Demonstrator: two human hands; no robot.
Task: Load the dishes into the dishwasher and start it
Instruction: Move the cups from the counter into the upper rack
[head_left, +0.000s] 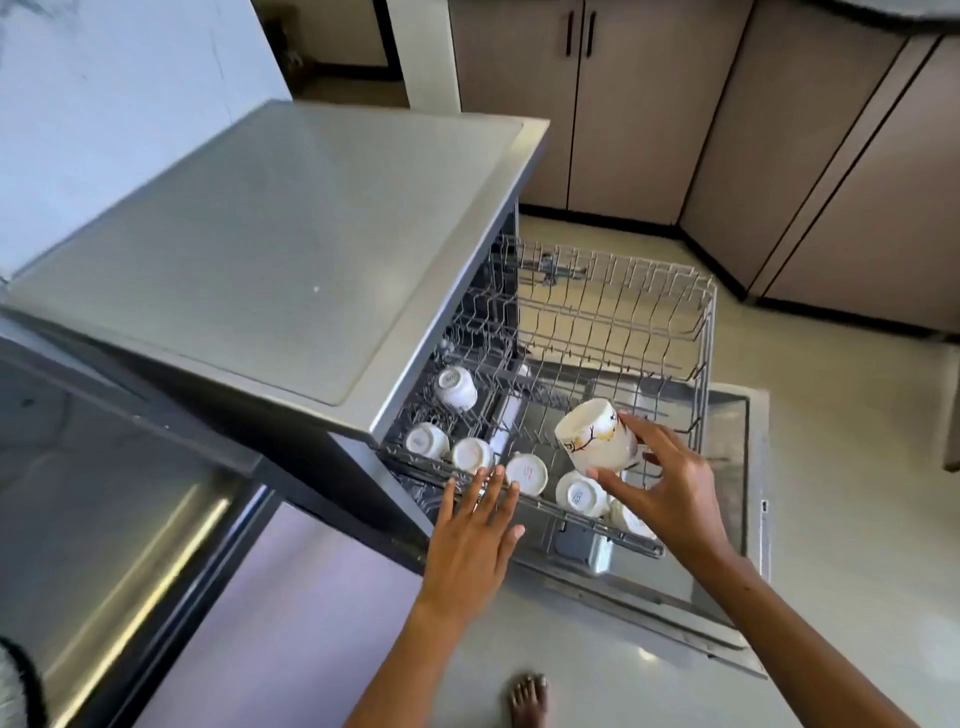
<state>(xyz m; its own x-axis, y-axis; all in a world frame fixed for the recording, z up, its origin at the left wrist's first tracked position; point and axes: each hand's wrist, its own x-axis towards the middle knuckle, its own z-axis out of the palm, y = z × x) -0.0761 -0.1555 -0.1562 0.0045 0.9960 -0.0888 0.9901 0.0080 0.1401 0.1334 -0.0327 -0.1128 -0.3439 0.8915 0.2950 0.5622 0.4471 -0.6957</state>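
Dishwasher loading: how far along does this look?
Partly done. Several white cups already sit upside down in the pulled-out upper rack. In hand: the right hand holds a gold-patterned cup tilted over the rack, while the left hand rests open at the rack's front edge. Left: seating that cup, sliding the rack in, shutting the open door and starting it.

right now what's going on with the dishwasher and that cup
A person is loading cups into the pulled-out upper rack of an open dishwasher. The right hand holds a white cup with a gold pattern, tilted above the rack and not yet set down. The left hand rests flat and open on the rack's front edge. Several white cups already sit upside down along the near side; the far half of the rack is bare.
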